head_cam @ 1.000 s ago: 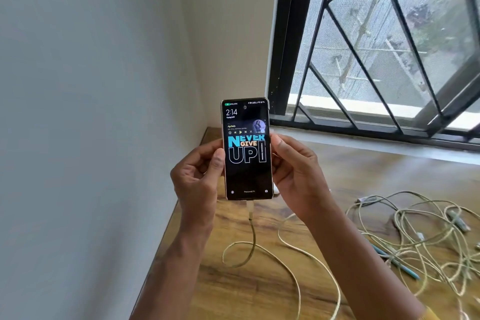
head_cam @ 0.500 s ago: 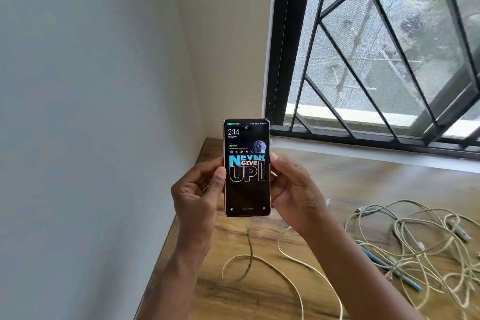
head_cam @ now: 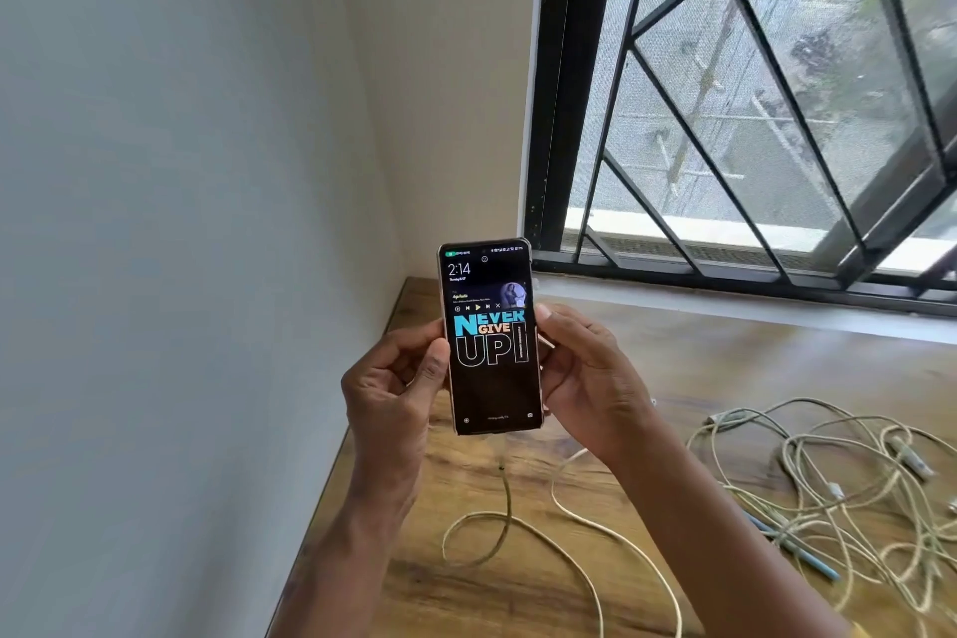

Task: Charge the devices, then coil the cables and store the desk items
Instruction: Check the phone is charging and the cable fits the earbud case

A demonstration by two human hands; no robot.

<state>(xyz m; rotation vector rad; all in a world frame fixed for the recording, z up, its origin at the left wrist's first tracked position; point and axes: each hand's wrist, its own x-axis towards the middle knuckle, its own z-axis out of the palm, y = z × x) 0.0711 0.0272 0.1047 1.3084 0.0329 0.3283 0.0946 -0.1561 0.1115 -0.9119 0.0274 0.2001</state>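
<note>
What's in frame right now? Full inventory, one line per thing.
phone: 1, black lit screen in a pale case, held upright above the desk's left end
cable: 1, cream, hangs from under the phone and loops on the desk
cable tangle: several, cream, count unclear, desk right
pen: 1, blue, under the tangle
desk: 1, brown wood, below the window
window grille: 1, black bars, upper right
wall: pale, left
left hand: grips the phone's left edge
right hand: grips the phone's right edge
</note>
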